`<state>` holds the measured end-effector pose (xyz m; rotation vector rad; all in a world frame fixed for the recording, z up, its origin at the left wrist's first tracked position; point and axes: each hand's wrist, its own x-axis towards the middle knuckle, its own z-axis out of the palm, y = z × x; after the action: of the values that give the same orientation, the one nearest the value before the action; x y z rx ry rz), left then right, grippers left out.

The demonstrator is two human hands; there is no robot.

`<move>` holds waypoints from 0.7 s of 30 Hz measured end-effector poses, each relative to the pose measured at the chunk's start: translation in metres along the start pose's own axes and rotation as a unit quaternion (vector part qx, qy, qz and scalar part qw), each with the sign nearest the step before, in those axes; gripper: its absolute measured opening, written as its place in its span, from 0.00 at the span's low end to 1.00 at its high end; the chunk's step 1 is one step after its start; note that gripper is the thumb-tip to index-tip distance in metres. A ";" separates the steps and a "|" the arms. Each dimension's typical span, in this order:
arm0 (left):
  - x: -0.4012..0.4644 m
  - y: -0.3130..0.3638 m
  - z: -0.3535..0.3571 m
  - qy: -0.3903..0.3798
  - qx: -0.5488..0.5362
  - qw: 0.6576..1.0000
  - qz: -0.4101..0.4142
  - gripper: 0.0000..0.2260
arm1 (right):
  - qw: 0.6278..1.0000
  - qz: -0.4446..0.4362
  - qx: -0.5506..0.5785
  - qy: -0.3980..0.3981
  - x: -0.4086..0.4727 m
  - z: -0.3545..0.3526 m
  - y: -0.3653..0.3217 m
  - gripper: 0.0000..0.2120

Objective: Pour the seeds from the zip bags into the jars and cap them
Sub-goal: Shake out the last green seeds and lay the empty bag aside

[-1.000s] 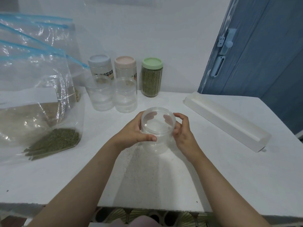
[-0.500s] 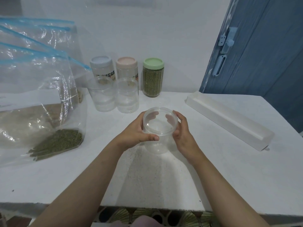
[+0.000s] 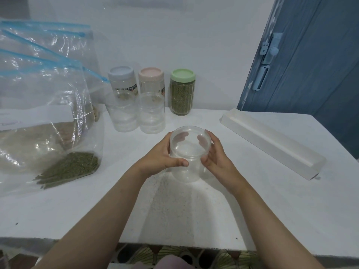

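Clear plastic jar [image 3: 189, 152] sits in both your hands at mid-table [image 3: 252, 200] — left hand [image 3: 162, 159] wraps its side, thumb across the front; right hand [image 3: 215, 158] cups the other side, fingers curled on the rim. Zip bags [image 3: 44, 105] with seeds lie far left. Two empty jars [image 3: 136, 113] stand behind, then three capped jars [image 3: 151, 84] — green-lidded one full.

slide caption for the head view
Both hands, left and right, grip an empty clear jar on the white table.
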<state>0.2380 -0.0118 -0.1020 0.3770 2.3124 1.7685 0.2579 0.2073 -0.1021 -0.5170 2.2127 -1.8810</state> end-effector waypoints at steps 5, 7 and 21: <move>0.000 0.002 0.000 0.000 0.001 1.000 -0.002 0.42 | 0.995 -0.008 -0.102 0.001 0.016 -0.011 -0.008 0.45; 0.000 0.002 0.002 0.002 0.000 1.000 0.000 0.42 | 0.994 -0.022 -0.103 0.019 0.018 -0.011 -0.009 0.42; -0.002 0.004 0.005 0.001 -0.023 1.000 0.009 0.44 | 0.985 -0.084 -0.148 0.015 0.015 -0.012 -0.019 0.36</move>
<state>0.2416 -0.0069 -0.0994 0.3900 2.2717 1.8285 0.2423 0.2102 -0.0802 -0.7518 2.5582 -1.6463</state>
